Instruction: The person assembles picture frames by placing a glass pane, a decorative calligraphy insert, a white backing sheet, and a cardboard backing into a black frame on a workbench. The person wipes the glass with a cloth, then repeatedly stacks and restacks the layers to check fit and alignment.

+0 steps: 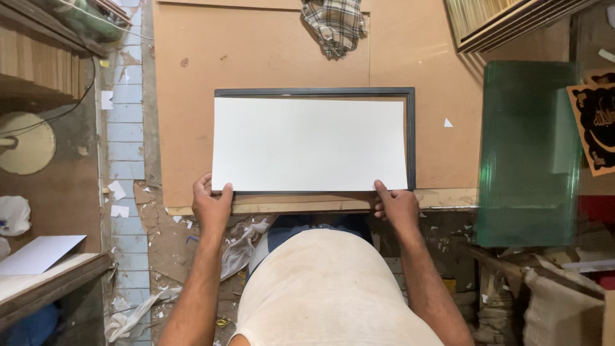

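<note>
We've got our left hand (211,206) and right hand (396,206) each pinching a near corner of the white sheet (309,144), lying inside the dark frame (410,138) on the bench (186,128).

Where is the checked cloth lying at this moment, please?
In the head view, the checked cloth lies at the top centre, on the far part of the brown board, beyond the dark frame that holds the white sheet.
</note>
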